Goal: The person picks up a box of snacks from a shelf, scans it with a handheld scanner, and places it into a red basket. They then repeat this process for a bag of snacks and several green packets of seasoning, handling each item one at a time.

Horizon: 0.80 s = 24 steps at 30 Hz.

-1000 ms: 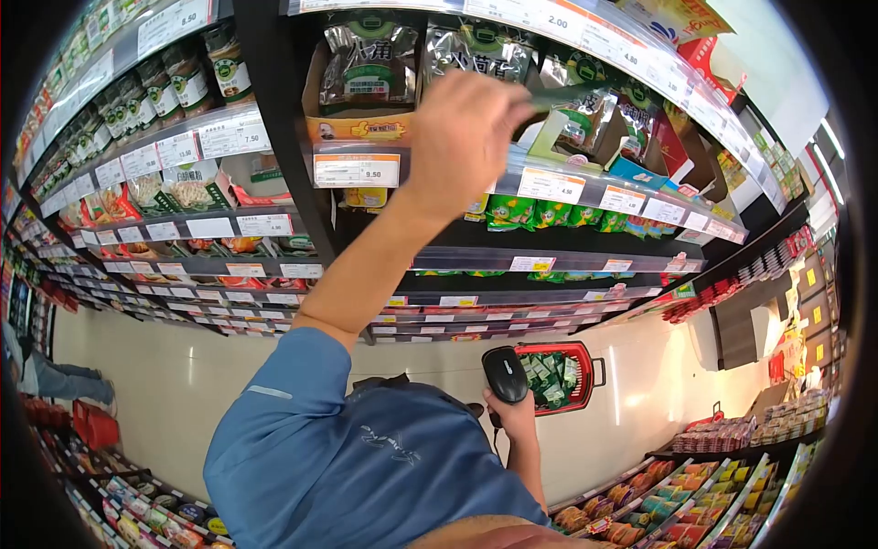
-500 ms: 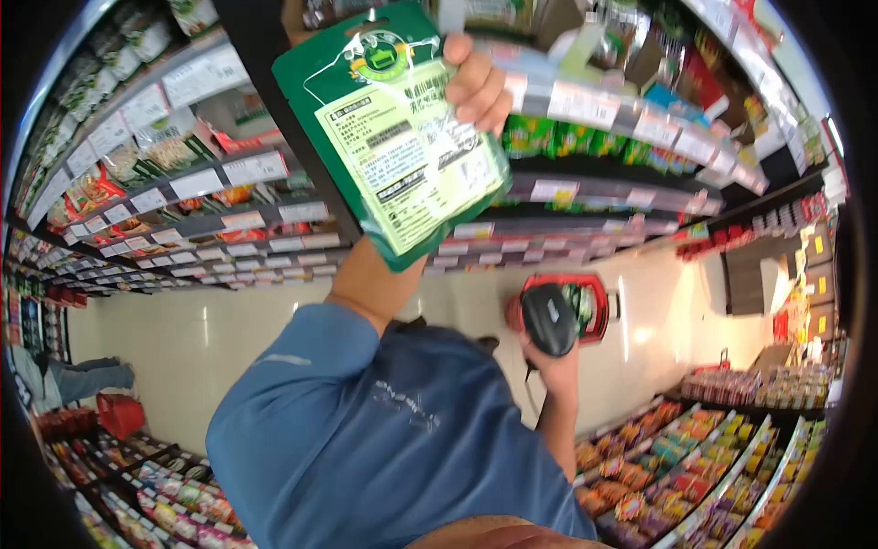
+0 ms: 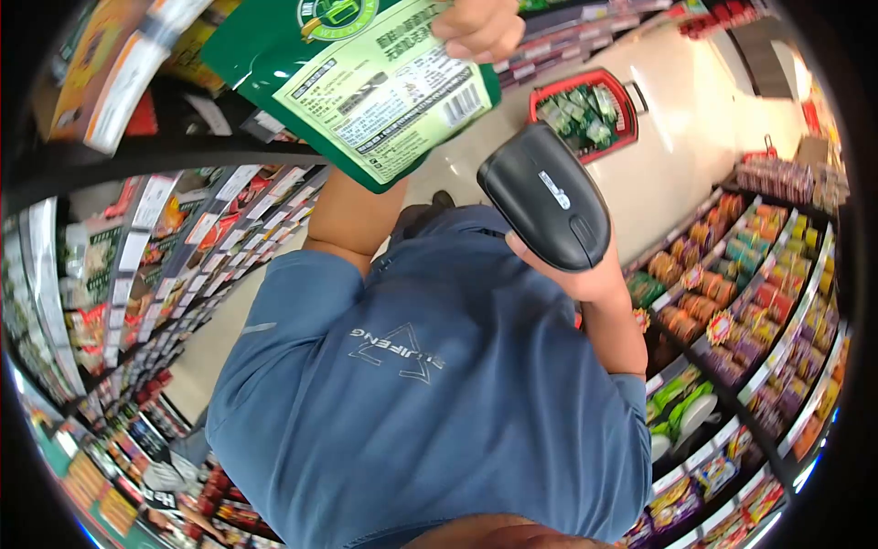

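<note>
My left hand (image 3: 477, 29) is raised at the top of the head view and grips a green snack pouch (image 3: 366, 87) by its upper edge. The pouch's white printed back label with a barcode faces me. My right hand (image 3: 590, 279) holds a black handheld barcode scanner (image 3: 544, 197), whose head sits just right of and below the pouch's barcode corner, close to it but apart. My blue shirt (image 3: 430, 393) fills the lower middle.
A red shopping basket (image 3: 585, 105) holding several green packets stands on the pale floor beyond the scanner. Store shelves with price tags (image 3: 137, 274) run along the left. Racks of packaged goods (image 3: 759, 302) line the right.
My left hand took the green pouch off the shelf and brought it down towards me. My right hand lifted the scanner up close to the pouch. The view tilted downward.
</note>
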Each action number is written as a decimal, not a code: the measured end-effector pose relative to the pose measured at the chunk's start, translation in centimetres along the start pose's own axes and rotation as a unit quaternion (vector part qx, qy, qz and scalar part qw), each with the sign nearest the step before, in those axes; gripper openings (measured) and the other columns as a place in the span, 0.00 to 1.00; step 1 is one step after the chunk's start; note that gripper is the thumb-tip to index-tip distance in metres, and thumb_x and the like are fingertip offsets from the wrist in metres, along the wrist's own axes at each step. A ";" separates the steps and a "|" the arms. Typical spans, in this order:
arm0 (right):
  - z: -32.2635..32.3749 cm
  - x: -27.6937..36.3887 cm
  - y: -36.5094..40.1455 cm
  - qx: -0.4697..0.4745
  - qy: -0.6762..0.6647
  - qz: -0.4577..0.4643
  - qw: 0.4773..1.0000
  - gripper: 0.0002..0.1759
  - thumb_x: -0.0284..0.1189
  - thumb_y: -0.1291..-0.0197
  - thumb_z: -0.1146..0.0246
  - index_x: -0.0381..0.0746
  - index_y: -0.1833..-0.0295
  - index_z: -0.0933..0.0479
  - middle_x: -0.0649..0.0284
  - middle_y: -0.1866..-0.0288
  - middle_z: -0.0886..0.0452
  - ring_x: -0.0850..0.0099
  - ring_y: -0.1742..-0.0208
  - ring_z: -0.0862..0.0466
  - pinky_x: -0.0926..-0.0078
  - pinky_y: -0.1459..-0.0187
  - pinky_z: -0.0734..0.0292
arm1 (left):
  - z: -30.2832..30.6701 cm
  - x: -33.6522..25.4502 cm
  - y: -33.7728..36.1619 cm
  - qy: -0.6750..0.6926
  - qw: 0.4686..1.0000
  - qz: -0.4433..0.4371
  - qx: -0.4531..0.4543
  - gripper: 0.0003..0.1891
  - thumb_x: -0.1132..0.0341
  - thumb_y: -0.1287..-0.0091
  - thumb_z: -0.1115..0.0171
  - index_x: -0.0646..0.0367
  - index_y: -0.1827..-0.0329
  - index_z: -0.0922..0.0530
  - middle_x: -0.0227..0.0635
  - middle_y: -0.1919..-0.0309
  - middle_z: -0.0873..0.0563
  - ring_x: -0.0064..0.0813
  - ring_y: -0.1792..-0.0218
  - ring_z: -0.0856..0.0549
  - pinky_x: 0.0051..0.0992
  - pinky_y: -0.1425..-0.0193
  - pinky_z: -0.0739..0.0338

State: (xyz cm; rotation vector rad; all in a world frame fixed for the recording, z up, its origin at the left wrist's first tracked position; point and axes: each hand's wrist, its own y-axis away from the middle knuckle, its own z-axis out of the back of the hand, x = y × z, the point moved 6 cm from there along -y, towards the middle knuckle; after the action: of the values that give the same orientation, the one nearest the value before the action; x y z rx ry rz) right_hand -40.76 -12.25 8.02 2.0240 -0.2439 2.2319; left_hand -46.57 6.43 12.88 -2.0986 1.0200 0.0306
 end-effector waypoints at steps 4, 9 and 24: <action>2.3 -2.8 1.7 -0.047 -0.026 -0.082 0.995 0.20 0.24 0.51 0.24 0.34 0.51 0.19 0.61 0.59 0.13 0.75 0.60 0.15 0.73 0.54 0.21 | 2.2 3.3 0.6 -0.056 0.996 0.048 -0.054 0.12 0.58 0.24 0.51 0.51 0.65 0.37 0.22 0.79 0.39 0.18 0.79 0.41 0.21 0.70 0.43; 7.0 -6.5 2.9 -0.079 -0.042 -0.127 0.988 0.21 0.26 0.51 0.24 0.34 0.51 0.20 0.62 0.60 0.13 0.75 0.60 0.16 0.74 0.52 0.22 | 13.2 10.3 2.8 0.002 0.989 0.120 0.085 0.08 0.59 0.23 0.49 0.53 0.57 0.29 0.23 0.75 0.27 0.20 0.75 0.25 0.25 0.64 0.29; 31.1 -14.7 7.0 -0.236 -0.041 -0.288 0.927 0.18 0.29 0.49 0.25 0.35 0.52 0.18 0.65 0.61 0.13 0.79 0.60 0.18 0.76 0.53 0.24 | 30.2 34.1 4.9 -0.776 0.575 0.203 -0.164 0.13 0.58 0.29 0.41 0.59 0.59 0.16 0.42 0.65 0.14 0.47 0.62 0.16 0.41 0.56 0.23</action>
State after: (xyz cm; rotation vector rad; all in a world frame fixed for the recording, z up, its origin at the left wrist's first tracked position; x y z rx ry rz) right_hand -10.32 -25.01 -3.94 1.6515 -0.1470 1.5526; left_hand -17.87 2.23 -22.61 -1.1360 0.2313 2.0096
